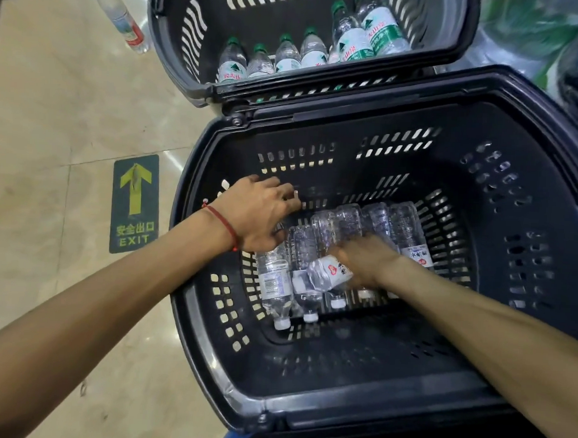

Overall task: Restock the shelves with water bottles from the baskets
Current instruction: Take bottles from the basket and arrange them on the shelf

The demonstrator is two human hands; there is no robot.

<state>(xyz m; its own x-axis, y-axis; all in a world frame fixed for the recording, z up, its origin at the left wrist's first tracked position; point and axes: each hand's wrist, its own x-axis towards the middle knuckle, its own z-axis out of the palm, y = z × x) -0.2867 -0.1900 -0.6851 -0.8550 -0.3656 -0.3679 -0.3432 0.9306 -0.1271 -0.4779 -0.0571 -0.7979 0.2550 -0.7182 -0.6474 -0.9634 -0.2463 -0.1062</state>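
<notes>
Both my arms reach down into the near black basket (497,267). Several clear white-capped water bottles (316,253) lie side by side on its floor. My right hand (365,260) is closed around one bottle (328,273), which is tilted across the others and blurred. My left hand (258,214), with a red string at the wrist, rests on the top end of the leftmost bottle (275,284); whether its fingers grip that bottle is hidden. A second black basket (176,38) behind holds several green-capped bottles (288,56).
A lone red-labelled bottle (121,16) stands on the beige tiled floor at the upper left. A green EXIT arrow sticker (135,204) lies on the floor left of the near basket. Plastic-wrapped goods (553,41) fill the upper right corner.
</notes>
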